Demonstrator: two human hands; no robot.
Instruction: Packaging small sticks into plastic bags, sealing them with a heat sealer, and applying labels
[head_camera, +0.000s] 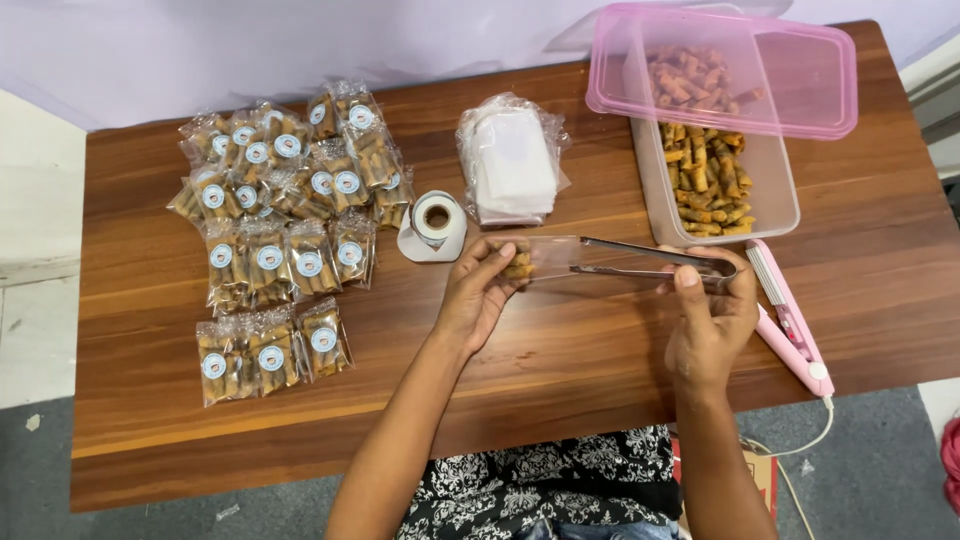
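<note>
My left hand (480, 290) holds a small clear plastic bag (548, 257) near the table's middle, with a few golden snack rolls (518, 266) at its closed end. My right hand (712, 315) grips metal tongs (650, 257) whose tips reach into the bag's open mouth. Both hands hover just above the wooden table (560, 360).
A clear tub (715, 175) of snack rolls with a pink lid (725, 65) propped on it stands at the back right. A pink heat sealer (790, 320) lies right of my right hand. Several sealed snack packets (280, 230), a sticker roll (433, 222) and a stack of empty bags (512, 160) lie at the left and middle.
</note>
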